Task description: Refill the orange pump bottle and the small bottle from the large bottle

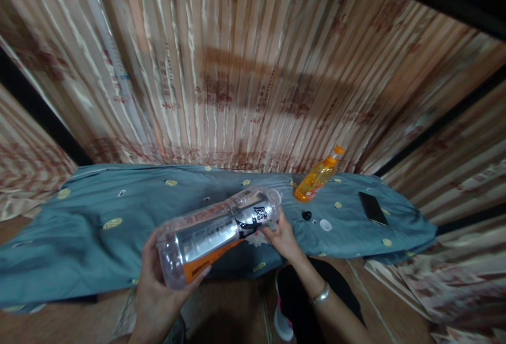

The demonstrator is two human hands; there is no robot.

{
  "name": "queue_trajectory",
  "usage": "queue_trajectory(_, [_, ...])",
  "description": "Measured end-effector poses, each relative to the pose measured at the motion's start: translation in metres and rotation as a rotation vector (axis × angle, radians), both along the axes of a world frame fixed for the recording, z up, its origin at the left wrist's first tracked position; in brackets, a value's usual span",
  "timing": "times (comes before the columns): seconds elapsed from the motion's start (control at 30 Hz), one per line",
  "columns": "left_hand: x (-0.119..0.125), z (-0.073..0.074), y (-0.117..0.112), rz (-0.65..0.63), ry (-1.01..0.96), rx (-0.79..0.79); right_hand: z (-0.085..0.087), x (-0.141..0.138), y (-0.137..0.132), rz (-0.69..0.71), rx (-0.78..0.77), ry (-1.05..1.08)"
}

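Observation:
A clear plastic bottle with a silver and orange label lies tilted across my two hands, its neck end raised toward the right. My left hand wraps round its base, thumb along the orange strip. At the neck end, the fingers of my right hand are closed on the bottle; a silver bangle circles that wrist. Just right of this hand, a small black object and a white round disc rest on the blue-green sheet. Some whitish material shows partly behind the bottle.
An orange pump bottle with amber liquid stands toward the back of the bed. A dark phone-like slab lies at the right. Patterned curtains hang behind, with dark frame bars at the sides. Tiled floor shows in front.

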State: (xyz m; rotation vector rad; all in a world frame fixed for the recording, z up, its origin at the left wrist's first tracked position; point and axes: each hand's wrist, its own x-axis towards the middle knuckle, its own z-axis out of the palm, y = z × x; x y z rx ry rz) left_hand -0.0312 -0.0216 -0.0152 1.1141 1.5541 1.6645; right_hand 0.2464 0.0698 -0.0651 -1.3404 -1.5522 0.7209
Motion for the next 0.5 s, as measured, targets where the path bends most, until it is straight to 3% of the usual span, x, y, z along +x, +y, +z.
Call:
queue_trajectory(0.17, [-0.008,-0.008,0.002,-0.021,0.053,0.01,-0.004,0.002,0.002,-0.007,0.016,-0.005])
queue_trajectory(0.5, [0.001,0.004,0.002,0.001,-0.004,0.001,-0.001,0.0,0.001,0.003,0.007,0.002])
